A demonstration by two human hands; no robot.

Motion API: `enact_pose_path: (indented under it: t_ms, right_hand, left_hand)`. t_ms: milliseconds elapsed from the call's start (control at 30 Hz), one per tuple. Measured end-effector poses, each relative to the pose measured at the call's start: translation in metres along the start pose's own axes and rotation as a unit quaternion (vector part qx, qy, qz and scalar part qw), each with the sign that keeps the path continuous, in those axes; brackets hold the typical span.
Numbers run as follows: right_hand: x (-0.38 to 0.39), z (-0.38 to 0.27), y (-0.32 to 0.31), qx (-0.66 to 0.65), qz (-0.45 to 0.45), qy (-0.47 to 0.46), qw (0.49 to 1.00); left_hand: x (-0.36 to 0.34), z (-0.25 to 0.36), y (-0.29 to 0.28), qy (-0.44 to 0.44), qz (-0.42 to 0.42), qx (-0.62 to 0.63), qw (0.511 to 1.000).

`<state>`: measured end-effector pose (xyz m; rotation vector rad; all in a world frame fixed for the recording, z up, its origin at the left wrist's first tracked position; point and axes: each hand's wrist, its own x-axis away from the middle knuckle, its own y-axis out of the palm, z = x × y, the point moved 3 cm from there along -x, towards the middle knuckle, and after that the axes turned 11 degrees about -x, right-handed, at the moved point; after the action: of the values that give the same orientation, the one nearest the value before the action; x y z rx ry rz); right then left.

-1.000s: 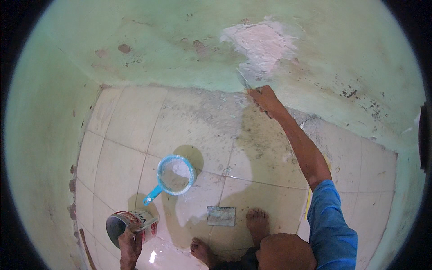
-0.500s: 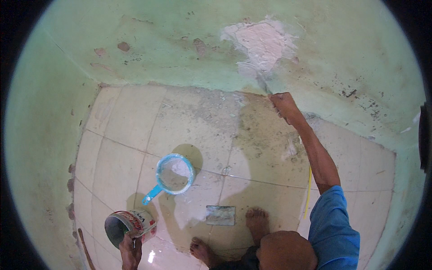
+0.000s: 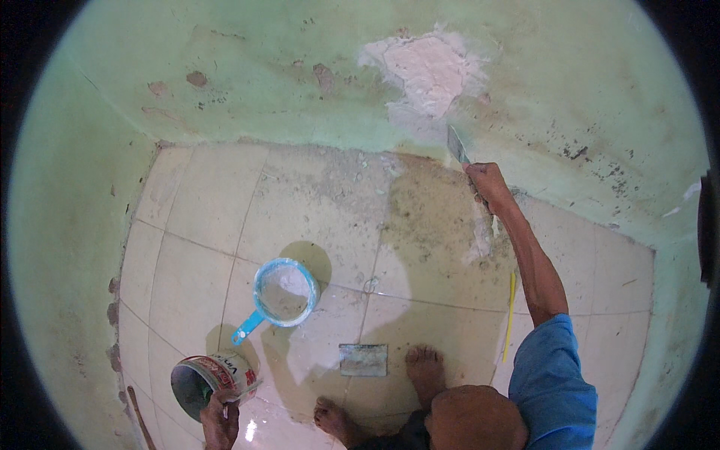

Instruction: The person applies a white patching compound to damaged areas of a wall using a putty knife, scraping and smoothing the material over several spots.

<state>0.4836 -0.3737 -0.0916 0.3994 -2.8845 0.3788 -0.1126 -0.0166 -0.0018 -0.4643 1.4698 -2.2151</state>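
My right hand (image 3: 486,184) grips a putty knife (image 3: 458,145), its blade at the lower edge of a white filler patch (image 3: 427,67) on the pale green wall (image 3: 270,82). My left hand (image 3: 223,414) holds a tilted white-and-red bucket (image 3: 236,366) at its rim, its dark inside showing; a pale strip by my fingers is unclear. Between my hands a light blue long-handled dipper (image 3: 259,300) with pale paste inside stands on the tiles. A stained flat plate (image 3: 363,359) lies near my bare feet (image 3: 426,371).
Cream floor tiles (image 3: 195,195) with grit and stains meet green walls on three sides. A yellow strip (image 3: 509,319) lies by my right arm, a thin wooden stick (image 3: 139,412) at the lower left. A dark object (image 3: 705,229) sits at the far right edge.
My right hand and the knife have moved right and down along the patch's lower part. The view has shifted slightly; my left hand still holds the bucket.
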Motion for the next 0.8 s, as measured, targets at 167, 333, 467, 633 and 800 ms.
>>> enact_pose_path:
  t_ms: [167,333,467,633,800]
  right_hand:
    - [-0.009,-0.010,0.028,0.056,-0.042,-0.052,0.996]
    - [-0.040,-0.021,0.047,0.054,-0.051,-0.051,0.996]
    - [-0.031,-0.022,0.017,0.031,-0.043,-0.019,0.998]
    - [-0.005,-0.010,-0.011,0.019,-0.006,-0.006,1.000]
    - [0.029,-0.050,-0.017,0.085,-0.049,-0.043,0.994]
  left_hand:
    - [-0.025,0.031,-0.001,0.033,-0.035,-0.035,0.998]
    - [-0.033,0.016,0.015,0.040,-0.079,-0.040,0.995]
    - [-0.023,0.028,0.004,0.037,-0.057,-0.098,0.993]
    - [-0.012,0.018,0.005,0.013,-0.064,-0.082,0.994]
    - [-0.012,0.020,0.007,-0.005,-0.064,-0.094,0.993]
